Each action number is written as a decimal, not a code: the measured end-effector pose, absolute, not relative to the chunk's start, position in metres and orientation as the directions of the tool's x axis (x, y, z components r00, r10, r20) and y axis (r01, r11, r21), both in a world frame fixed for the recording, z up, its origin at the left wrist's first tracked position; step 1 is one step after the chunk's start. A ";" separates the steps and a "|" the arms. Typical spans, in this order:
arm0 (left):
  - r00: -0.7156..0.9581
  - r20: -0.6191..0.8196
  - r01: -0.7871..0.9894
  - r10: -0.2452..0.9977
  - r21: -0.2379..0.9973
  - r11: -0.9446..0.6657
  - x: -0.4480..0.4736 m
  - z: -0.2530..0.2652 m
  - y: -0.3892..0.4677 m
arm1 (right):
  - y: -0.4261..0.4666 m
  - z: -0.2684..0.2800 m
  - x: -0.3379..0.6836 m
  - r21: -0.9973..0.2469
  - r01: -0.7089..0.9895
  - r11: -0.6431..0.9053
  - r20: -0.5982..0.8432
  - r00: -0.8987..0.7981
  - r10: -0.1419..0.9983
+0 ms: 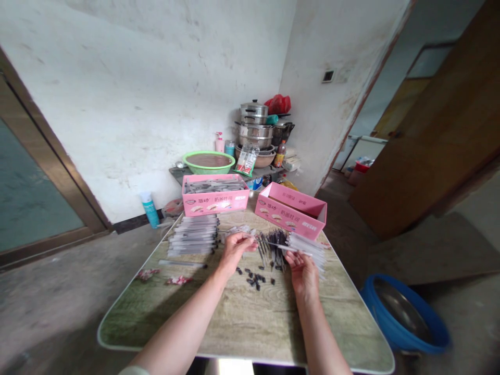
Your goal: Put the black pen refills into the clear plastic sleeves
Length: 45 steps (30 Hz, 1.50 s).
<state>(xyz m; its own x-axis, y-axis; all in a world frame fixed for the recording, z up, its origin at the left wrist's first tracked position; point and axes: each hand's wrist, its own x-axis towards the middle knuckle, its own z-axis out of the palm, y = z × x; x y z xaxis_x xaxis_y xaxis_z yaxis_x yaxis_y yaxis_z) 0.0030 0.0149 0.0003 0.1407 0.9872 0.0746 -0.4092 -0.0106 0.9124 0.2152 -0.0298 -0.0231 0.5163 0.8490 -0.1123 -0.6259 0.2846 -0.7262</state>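
My left hand (pixel 236 249) is closed in a pinch on the end of a thin pen refill; its tip is too small to make out. My right hand (pixel 301 265) grips a translucent pen barrel (pixel 295 250), pointing toward the left hand. Between and beyond the hands lie dark-tipped refills (pixel 278 256) in a loose pile. More clear barrels (pixel 308 249) are heaped beside my right hand. Small black caps (pixel 255 281) are scattered on the table just below the hands. To the left, pens with dark ends (pixel 195 234) lie in a stack, with a single pen (pixel 182 264) nearer me.
A pink box (pixel 215 204) full of pens stands at the table's (pixel 250 323) back left, another pink box (pixel 291 216) at its back right. Behind are a green basin (pixel 208 169) and stacked pots (pixel 255 130). A blue tub (pixel 406 312) stands on the floor at right.
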 end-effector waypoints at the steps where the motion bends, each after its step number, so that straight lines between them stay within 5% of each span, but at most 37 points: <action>1: 0.161 0.061 -0.419 0.985 0.908 0.012 0.003 -0.001 0.015 | -0.030 -0.023 0.215 -0.722 -0.632 0.284 -0.116 0.514 0.850; 6: 0.216 0.095 -0.358 0.972 0.934 -0.012 0.006 -0.011 0.018 | -0.030 -0.023 0.212 -0.739 -0.617 0.269 -0.098 0.494 0.864; 10: 0.277 0.224 -0.087 0.935 0.974 -0.207 0.013 -0.014 0.015 | -0.031 -0.022 0.207 -0.771 -0.589 0.242 -0.072 0.458 0.886; 13: 0.398 0.376 0.196 0.837 0.857 -0.477 0.018 -0.009 0.006 | -0.032 -0.019 0.202 -0.779 -0.589 0.214 -0.066 0.416 0.907; 17: 0.538 0.434 0.349 0.723 0.666 -0.660 0.017 -0.001 0.001 | -0.033 -0.016 0.200 -0.776 -0.605 0.179 -0.065 0.359 0.931; 23: 0.370 0.435 0.408 0.821 0.718 -0.564 -0.001 0.000 0.014 | -0.032 -0.019 0.209 -0.741 -0.635 0.219 -0.106 0.432 0.896; 28: 0.601 0.338 0.436 0.724 0.621 -0.652 0.001 -0.006 0.010 | -0.033 -0.020 0.210 -0.729 -0.649 0.216 -0.098 0.412 0.906; 35: 0.663 0.283 0.474 0.693 0.558 -0.681 0.011 -0.013 0.005 | -0.033 -0.020 0.208 -0.742 -0.636 0.212 -0.080 0.398 0.914; 41: 0.542 0.342 0.319 0.767 0.762 -0.564 0.011 0.001 0.001 | -0.035 -0.017 0.208 -0.737 -0.641 0.213 -0.085 0.401 0.912; 45: 0.433 0.250 0.083 0.866 0.946 -0.314 0.011 -0.002 0.007 | -0.035 -0.014 0.206 -0.724 -0.655 0.219 -0.090 0.404 0.910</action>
